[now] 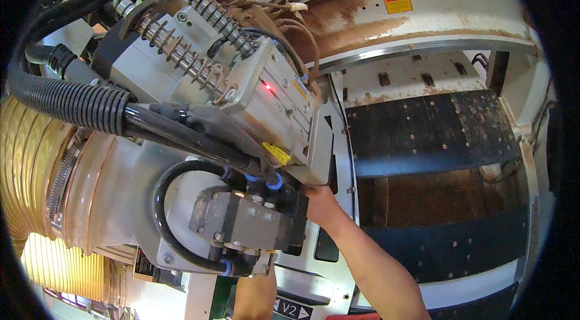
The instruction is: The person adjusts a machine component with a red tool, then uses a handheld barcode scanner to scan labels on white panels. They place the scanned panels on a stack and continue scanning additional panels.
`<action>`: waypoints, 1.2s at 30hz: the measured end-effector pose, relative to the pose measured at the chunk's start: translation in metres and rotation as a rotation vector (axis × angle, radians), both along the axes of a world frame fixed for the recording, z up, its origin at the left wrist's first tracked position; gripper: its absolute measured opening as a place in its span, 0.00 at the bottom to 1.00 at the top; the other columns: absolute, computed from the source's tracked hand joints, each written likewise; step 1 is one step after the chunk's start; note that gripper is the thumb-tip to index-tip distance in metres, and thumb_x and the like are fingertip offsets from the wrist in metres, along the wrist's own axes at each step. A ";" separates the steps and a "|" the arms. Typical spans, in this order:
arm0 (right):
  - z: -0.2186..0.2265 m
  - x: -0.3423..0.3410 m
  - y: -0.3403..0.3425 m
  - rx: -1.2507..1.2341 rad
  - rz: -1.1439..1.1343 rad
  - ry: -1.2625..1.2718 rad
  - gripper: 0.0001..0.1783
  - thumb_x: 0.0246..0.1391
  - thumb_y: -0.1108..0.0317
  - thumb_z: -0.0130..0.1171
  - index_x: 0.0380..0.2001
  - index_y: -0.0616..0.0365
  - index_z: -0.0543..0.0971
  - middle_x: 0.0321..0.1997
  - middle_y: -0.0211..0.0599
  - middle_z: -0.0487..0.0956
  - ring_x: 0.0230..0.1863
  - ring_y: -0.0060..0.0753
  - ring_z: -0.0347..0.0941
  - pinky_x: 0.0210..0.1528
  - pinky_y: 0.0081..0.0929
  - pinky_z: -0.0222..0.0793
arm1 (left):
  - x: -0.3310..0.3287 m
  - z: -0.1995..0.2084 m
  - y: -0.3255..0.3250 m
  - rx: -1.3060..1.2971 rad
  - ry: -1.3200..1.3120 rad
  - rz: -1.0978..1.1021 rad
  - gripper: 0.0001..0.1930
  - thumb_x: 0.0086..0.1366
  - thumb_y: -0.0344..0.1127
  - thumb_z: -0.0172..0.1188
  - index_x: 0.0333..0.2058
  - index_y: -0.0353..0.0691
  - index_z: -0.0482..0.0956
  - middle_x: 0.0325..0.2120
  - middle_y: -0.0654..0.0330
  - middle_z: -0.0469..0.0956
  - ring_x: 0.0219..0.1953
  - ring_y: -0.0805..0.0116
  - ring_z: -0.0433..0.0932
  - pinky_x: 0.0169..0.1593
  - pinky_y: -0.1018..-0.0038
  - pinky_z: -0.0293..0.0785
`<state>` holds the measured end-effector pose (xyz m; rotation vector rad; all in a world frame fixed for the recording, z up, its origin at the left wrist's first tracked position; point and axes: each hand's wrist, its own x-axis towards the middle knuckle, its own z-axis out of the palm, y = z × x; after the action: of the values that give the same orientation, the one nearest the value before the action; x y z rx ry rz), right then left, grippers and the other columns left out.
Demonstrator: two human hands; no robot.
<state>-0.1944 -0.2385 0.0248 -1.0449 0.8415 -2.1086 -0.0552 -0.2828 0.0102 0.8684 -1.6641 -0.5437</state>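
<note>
My right forearm reaches up from the lower edge, and my right hand (318, 202) goes in behind the edge of a machine head (272, 102). Only the wrist and the heel of that hand show; the fingers are hidden. Below a grey and black pneumatic block (241, 220) my left forearm (255, 296) comes up, and the block covers the whole left hand. What either hand touches or holds cannot be seen. The machine head carries two spring-wrapped rods (181, 51) and a small red light (269, 86). Black tubes with blue collars plug into the block.
Thick yellowish ribbed hoses (30, 163) and a black corrugated conduit (72, 102) crowd the left side. At right lies a dusty recess with black panels (435, 133) and a brown opening (432, 199). A white beam (362, 18) coated in brown dust spans the top.
</note>
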 end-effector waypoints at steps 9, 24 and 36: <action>0.005 0.000 0.013 0.066 0.097 -0.224 0.25 0.58 0.86 0.49 0.60 0.63 0.71 0.56 0.37 0.79 0.56 0.36 0.74 0.60 0.33 0.71 | -0.006 0.002 -0.004 -0.001 0.007 -0.011 0.18 0.61 0.37 0.69 0.47 0.35 0.81 0.41 0.48 0.84 0.42 0.52 0.84 0.48 0.59 0.80; -0.002 0.000 0.018 0.043 0.174 -0.218 0.30 0.56 0.90 0.49 0.62 0.62 0.69 0.59 0.40 0.77 0.62 0.31 0.69 0.66 0.30 0.63 | -0.013 0.004 -0.007 -0.001 0.005 -0.032 0.18 0.61 0.38 0.69 0.46 0.35 0.81 0.40 0.49 0.84 0.41 0.53 0.84 0.48 0.59 0.80; -0.004 0.009 0.010 0.009 0.067 -0.139 0.21 0.57 0.86 0.49 0.53 0.64 0.78 0.52 0.41 0.82 0.57 0.33 0.73 0.60 0.33 0.68 | -0.010 0.003 -0.011 0.003 0.015 -0.046 0.17 0.61 0.38 0.69 0.45 0.35 0.81 0.40 0.49 0.84 0.41 0.54 0.84 0.48 0.60 0.80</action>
<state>-0.1853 -0.2282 0.0205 -0.8980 0.7384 -2.0921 -0.0653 -0.2940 0.0137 0.8277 -1.6740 -0.5833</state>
